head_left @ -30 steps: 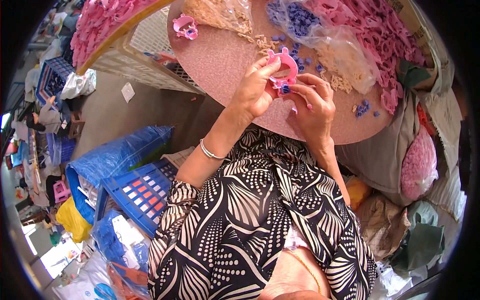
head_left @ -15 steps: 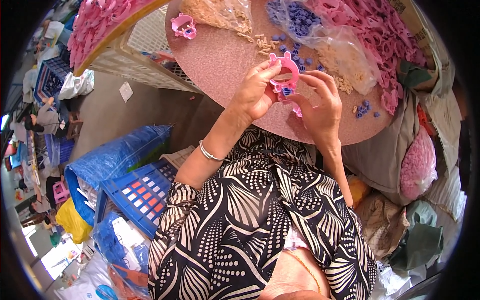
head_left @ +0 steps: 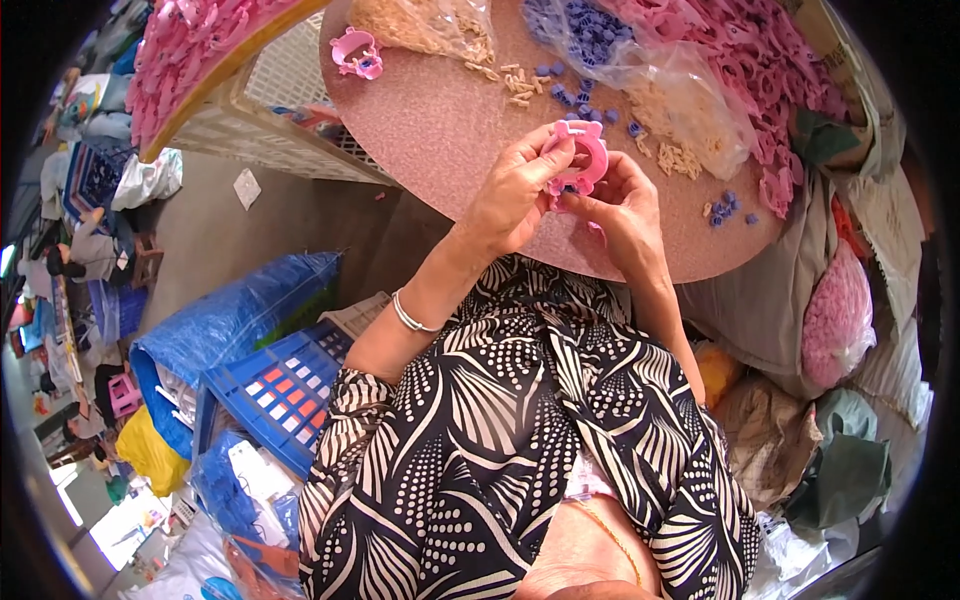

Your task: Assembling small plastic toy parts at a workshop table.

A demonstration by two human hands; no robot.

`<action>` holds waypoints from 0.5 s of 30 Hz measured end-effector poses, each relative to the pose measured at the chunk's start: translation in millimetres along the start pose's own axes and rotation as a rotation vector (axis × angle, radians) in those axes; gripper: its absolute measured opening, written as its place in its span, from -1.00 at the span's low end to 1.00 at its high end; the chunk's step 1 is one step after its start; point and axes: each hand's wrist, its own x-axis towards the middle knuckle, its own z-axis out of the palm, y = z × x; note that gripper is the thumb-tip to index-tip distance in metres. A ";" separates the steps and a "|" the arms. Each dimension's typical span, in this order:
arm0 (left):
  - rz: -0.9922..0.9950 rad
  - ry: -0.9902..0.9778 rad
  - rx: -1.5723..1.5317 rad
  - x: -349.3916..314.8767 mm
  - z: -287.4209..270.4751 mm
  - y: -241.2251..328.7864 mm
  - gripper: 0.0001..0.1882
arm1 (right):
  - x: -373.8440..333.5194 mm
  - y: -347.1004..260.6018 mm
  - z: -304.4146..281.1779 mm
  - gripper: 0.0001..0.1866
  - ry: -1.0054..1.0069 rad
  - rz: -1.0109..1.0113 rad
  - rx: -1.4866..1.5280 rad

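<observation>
Over the near edge of the round pinkish table (head_left: 430, 150), my left hand (head_left: 512, 195) grips a pink plastic ring-shaped part (head_left: 597, 160) with small ear-like knobs by its left side. My right hand (head_left: 628, 205) pinches the same part at its lower end, thumb against a spot where a bit of blue shows. The fingers partly cover that lower end. Under my hands, another pink piece (head_left: 597, 233) lies at the table edge. A similar pink ring with a blue bit (head_left: 357, 54) rests at the table's far left.
Blue small parts (head_left: 580, 98) and beige pegs (head_left: 522, 85) lie loose beyond my hands. Clear bags of beige pegs (head_left: 690, 105) and a heap of pink parts (head_left: 770, 100) stand at the far right. A white crate (head_left: 225, 125) adjoins the table's left; a blue basket (head_left: 270, 390) sits near my left elbow.
My right hand has closed in on the pink part, its fingers now behind and thumb pressing its lower end. The ring has dropped slightly and turned. The view has shifted a little.
</observation>
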 end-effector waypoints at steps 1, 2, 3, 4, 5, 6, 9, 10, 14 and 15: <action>0.001 -0.004 0.001 -0.1 -0.3 -1.2 -0.59 | 3.7 2.7 -1.6 -0.59 -0.021 0.059 0.049; 0.023 0.067 -0.005 -1.7 -0.5 -3.8 -0.54 | 6.9 6.3 -3.7 -0.60 -0.042 0.116 0.098; 0.046 0.137 -0.011 -3.9 -1.0 -6.8 -0.47 | 9.1 13.0 -7.6 -0.61 -0.068 0.173 0.235; 0.044 0.126 -0.008 -4.8 -2.6 -10.7 -0.47 | 11.4 13.1 -9.4 -0.61 -0.060 0.165 0.235; 0.368 0.268 0.548 -9.0 -6.4 -16.8 -0.39 | 12.2 13.9 -10.5 -0.62 -0.015 0.157 0.225; 0.695 0.400 1.106 -13.5 -9.5 -22.2 -0.31 | 12.9 13.9 -11.4 -0.63 0.029 0.149 0.215; 0.770 0.429 0.996 -30.3 -13.2 -47.8 -0.44 | 9.8 4.2 0.8 -0.64 0.029 0.157 0.245; 0.626 0.435 0.674 -32.7 -8.0 -50.9 -0.53 | 9.3 5.5 3.1 -0.64 0.033 0.150 0.246; 0.018 0.329 -0.140 -32.7 -17.7 -30.7 -0.79 | 4.1 7.0 17.6 -0.69 -0.004 0.088 0.063; 0.017 0.313 -0.136 -31.0 -19.3 -29.0 -0.79 | 5.6 13.1 21.4 -0.68 0.016 0.028 -0.099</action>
